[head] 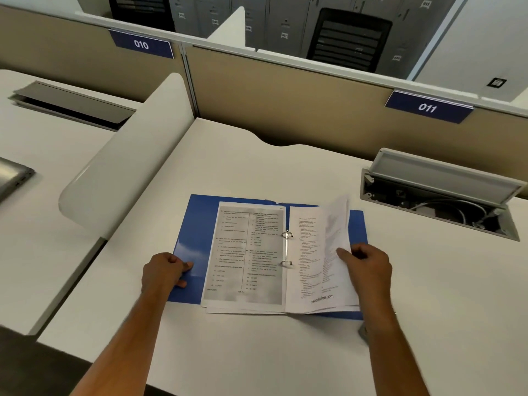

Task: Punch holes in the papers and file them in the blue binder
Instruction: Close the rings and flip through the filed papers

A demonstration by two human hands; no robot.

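The blue binder [194, 241] lies open on the white desk. Its two metal rings [287, 248] stand at the centre. A printed page [245, 252] lies flat on the left side, over a few more sheets. On the right side rests another stack of papers [305, 267]. My right hand [367, 268] grips the outer edge of the top sheets there and lifts them, so they curl upward. My left hand [164, 271] is closed on the binder's left cover edge. No hole punch is in view.
An open cable tray [440, 195] with wires sits in the desk at the right. A curved white divider [125, 158] stands at the left. Beige partitions with labels 010 and 011 run along the back. A grey laptop corner [11, 175] shows at far left.
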